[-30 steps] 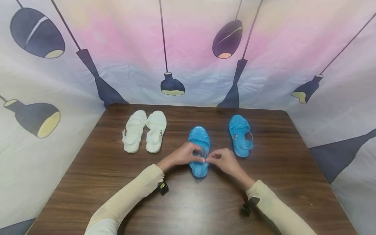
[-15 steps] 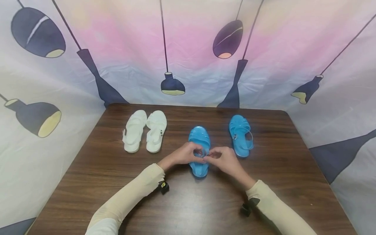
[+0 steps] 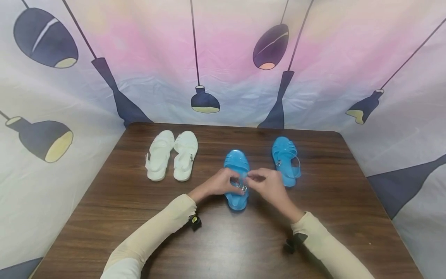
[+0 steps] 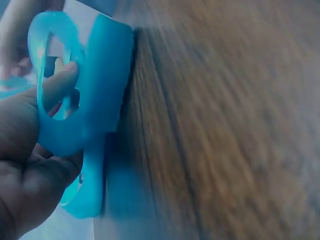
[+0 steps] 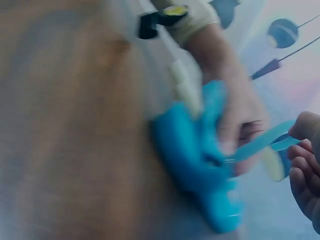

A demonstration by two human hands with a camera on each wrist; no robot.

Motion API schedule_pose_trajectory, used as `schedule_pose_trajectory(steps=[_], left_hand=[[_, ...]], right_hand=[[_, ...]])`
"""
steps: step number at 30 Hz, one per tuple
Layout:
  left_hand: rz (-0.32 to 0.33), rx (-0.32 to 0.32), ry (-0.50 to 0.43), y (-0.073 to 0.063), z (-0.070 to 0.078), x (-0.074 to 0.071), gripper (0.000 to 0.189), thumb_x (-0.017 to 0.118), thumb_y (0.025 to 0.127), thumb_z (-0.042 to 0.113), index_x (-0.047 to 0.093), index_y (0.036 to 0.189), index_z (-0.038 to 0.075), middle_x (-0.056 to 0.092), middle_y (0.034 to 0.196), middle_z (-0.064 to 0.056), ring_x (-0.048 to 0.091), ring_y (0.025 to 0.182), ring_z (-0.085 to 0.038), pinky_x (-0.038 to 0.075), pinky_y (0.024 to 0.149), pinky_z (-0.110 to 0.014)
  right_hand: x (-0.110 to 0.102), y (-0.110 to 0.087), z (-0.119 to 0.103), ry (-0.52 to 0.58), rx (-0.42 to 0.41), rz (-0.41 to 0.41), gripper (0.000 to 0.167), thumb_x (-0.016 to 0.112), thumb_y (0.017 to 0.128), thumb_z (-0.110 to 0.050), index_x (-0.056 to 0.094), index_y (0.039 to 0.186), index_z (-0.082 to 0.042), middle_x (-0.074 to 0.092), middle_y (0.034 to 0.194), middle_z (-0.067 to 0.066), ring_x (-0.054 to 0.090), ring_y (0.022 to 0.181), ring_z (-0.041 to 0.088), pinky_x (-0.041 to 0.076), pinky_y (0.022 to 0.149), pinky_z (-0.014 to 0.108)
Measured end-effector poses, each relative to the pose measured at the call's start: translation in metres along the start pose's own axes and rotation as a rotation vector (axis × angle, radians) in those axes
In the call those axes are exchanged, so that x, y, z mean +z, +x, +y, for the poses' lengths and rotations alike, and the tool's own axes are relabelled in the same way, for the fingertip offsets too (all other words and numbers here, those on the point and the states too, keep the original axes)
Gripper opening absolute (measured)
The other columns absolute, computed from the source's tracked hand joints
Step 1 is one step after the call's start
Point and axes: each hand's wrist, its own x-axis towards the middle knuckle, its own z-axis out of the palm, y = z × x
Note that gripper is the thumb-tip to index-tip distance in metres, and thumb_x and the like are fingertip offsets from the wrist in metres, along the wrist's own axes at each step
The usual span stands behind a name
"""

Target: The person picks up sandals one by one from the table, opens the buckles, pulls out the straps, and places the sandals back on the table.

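Observation:
In the head view a blue jelly sandal [image 3: 236, 158] lies mid-table, toe away from me. My left hand [image 3: 219, 182] grips it from the left; in the left wrist view the thumb passes through a side opening of the sandal [image 4: 106, 75], with fingers beneath. A silver buckle [image 3: 243, 188] shows beside the left thumb. My right hand [image 3: 269, 186] pinches the sandal's ankle strap on the right. The right wrist view, partly blurred, shows that strap [image 5: 265, 141] stretched out from the sandal to the right fingertips. Whether the strap runs through the buckle, I cannot tell.
The second blue sandal [image 3: 285, 161] stands just beyond my right hand, its strap looped out to the right. A pair of white sandals [image 3: 159, 155] sits at the back left of the brown wooden table [image 3: 223, 248]. A printed curtain [image 3: 230, 58] borders the table.
My right hand has moved slightly up and right, away from the left fingertips, drawing the strap along. The buckle has come into sight. My left hand and the other sandals stay put.

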Motion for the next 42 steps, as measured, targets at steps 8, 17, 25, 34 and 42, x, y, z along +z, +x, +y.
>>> schedule_pose_trajectory(steps=[8, 17, 25, 34, 42], left_hand=[[-0.026, -0.018, -0.028, 0.000, 0.000, -0.004, 0.020, 0.086, 0.085, 0.027, 0.076, 0.097, 0.015, 0.073, 0.090, 0.009, 0.067, 0.087, -0.007, 0.057, 0.080, -0.027], [-0.092, -0.036, -0.153, -0.004, -0.002, -0.013, 0.033, 0.083, 0.088, 0.029, 0.076, 0.116, 0.013, 0.075, 0.115, 0.003, 0.069, 0.109, -0.012, 0.056, 0.093, -0.028], [-0.057, -0.029, -0.150, -0.012, -0.003, -0.021, 0.029, 0.076, 0.094, 0.021, 0.072, 0.120, 0.008, 0.074, 0.116, -0.001, 0.069, 0.105, -0.012, 0.056, 0.092, -0.027], [-0.016, -0.031, -0.043, -0.019, -0.005, -0.027, 0.027, 0.070, 0.098, 0.027, 0.072, 0.121, 0.011, 0.073, 0.107, 0.004, 0.066, 0.096, -0.009, 0.056, 0.085, -0.027], [-0.013, -0.029, -0.042, -0.021, -0.008, -0.022, 0.027, 0.068, 0.100, 0.027, 0.073, 0.120, 0.009, 0.073, 0.101, 0.004, 0.067, 0.093, -0.008, 0.056, 0.084, -0.026]], right_hand=[[-0.022, -0.002, 0.007, -0.002, 0.051, -0.122, 0.022, 0.086, 0.084, -0.026, 0.080, 0.096, -0.009, 0.077, 0.088, 0.000, 0.071, 0.078, 0.010, 0.061, 0.072, 0.032], [-0.034, -0.025, 0.029, 0.004, 0.262, -0.245, 0.022, 0.085, 0.085, -0.030, 0.078, 0.096, -0.013, 0.072, 0.084, -0.004, 0.066, 0.077, 0.012, 0.059, 0.071, 0.029], [-0.034, -0.036, 0.038, -0.005, 0.299, -0.331, 0.018, 0.085, 0.085, -0.028, 0.077, 0.091, -0.015, 0.069, 0.078, -0.006, 0.063, 0.072, 0.013, 0.057, 0.065, 0.029], [-0.017, -0.009, 0.022, -0.004, 0.299, -0.330, 0.047, 0.077, 0.087, -0.052, 0.076, 0.113, -0.014, 0.075, 0.098, -0.002, 0.067, 0.084, 0.014, 0.059, 0.072, 0.035], [0.015, 0.007, 0.012, 0.004, 0.284, -0.332, 0.036, 0.080, 0.087, -0.047, 0.080, 0.104, -0.016, 0.074, 0.094, -0.004, 0.064, 0.077, 0.011, 0.056, 0.067, 0.030]])
